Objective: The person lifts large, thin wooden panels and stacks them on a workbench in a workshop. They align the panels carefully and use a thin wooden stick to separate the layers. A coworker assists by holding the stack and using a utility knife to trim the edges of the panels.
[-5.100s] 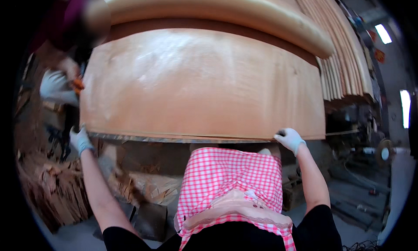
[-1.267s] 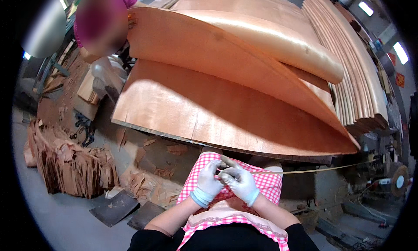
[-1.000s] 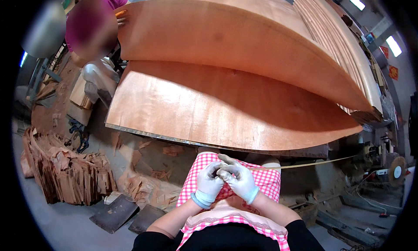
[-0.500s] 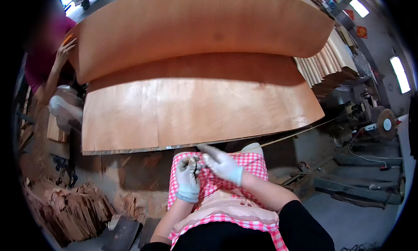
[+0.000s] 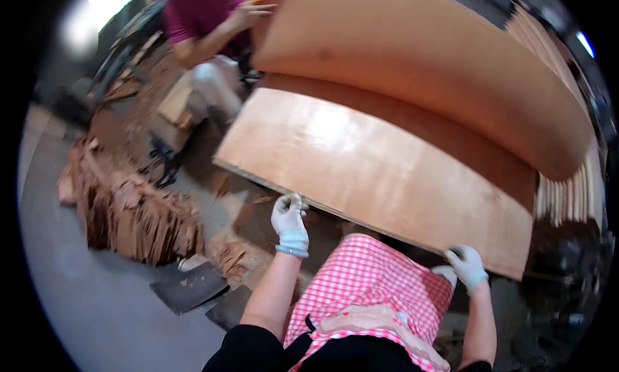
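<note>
A wide, light brown wood veneer sheet (image 5: 361,159) lies on top of a stack in front of me, its long near edge slanting down to the right. My left hand (image 5: 289,216), in a white glove with dark-stained fingertips, is closed with curled fingers at that near edge, left of my lap. Further right, my gloved right hand (image 5: 467,265) pinches the same edge near the sheet's right end. Behind lies a second veneer sheet (image 5: 419,69), bowed upward over the far part of the first. A co-worker's hand (image 5: 255,12) holds its left end, with something orange in the fingers.
Ragged veneer scraps (image 5: 135,204) stand piled on the floor at the left, near dark flat pieces (image 5: 189,287). More layered veneer (image 5: 567,201) is stacked at the far right. My checked pink apron (image 5: 367,275) hangs close to the sheet's edge.
My hands were together over my lap, the left around a small dark thing; now they are spread apart at the veneer's edge. The view has swung left and tilted.
</note>
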Demonstrator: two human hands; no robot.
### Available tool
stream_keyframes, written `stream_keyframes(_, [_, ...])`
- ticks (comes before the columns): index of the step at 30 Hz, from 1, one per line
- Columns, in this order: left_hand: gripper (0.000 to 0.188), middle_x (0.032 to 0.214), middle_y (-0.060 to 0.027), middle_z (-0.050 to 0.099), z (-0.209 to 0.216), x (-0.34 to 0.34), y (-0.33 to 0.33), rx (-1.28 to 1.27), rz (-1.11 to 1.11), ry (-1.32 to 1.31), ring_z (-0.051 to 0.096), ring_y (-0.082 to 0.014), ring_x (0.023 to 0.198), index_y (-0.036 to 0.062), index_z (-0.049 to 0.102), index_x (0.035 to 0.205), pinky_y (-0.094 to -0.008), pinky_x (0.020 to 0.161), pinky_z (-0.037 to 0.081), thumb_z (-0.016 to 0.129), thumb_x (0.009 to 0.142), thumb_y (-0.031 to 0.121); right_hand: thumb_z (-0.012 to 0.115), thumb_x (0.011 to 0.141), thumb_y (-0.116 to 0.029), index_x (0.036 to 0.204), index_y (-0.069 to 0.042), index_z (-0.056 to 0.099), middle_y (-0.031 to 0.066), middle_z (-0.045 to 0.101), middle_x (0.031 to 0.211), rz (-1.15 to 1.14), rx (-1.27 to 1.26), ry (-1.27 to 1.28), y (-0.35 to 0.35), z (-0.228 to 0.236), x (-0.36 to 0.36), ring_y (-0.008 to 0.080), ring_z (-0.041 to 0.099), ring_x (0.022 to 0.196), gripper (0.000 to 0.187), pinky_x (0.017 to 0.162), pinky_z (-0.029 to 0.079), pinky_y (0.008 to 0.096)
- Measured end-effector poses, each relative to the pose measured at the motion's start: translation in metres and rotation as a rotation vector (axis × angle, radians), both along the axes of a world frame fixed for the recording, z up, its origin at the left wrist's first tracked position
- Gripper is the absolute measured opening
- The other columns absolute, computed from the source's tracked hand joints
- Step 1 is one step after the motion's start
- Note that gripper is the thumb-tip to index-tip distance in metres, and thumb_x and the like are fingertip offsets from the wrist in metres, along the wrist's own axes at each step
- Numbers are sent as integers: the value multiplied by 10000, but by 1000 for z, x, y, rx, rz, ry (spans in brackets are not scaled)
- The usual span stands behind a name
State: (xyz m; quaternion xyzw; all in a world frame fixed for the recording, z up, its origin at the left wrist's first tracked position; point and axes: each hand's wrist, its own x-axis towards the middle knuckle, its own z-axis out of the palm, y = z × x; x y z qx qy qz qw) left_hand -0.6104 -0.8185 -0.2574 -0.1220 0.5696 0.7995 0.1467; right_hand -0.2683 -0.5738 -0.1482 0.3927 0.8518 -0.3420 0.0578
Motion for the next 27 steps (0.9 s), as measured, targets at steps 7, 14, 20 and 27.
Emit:
stream_keyframes(7, [98,751,-4,621,-44,-195,-92,-524,333,446,524,-75,656,9,631,830,-235,624,459,705,843,71,630,852,-162,902,39,670,111,669,769,-228,-74,-102,60,-49,109,179,614,681,211,651,499,329])
stream_keyframes(14, [222,755,-64,655,-60,-267,-107,-903,261,350,578,-140,667,-5,672,771,-298,699,493,775,766,192,643,837,-169,813,45,653,142,624,663,-178,141,-200,63,-53,97,194,584,612,216,602,459,347])
stream_keyframes(20, [238,802,-85,672,-48,-266,-94,-1053,171,352,628,-180,713,8,697,808,-309,732,499,772,761,228,639,832,-198,796,41,658,107,612,623,-212,103,-299,55,-36,74,157,563,589,242,589,451,336])
stream_keyframes(27, [325,1131,-138,645,-58,-275,-112,-1213,39,353,642,-272,970,48,707,950,-376,862,515,789,716,258,623,832,-267,877,27,675,196,676,807,-38,169,-319,64,-52,76,289,658,751,302,698,493,390])
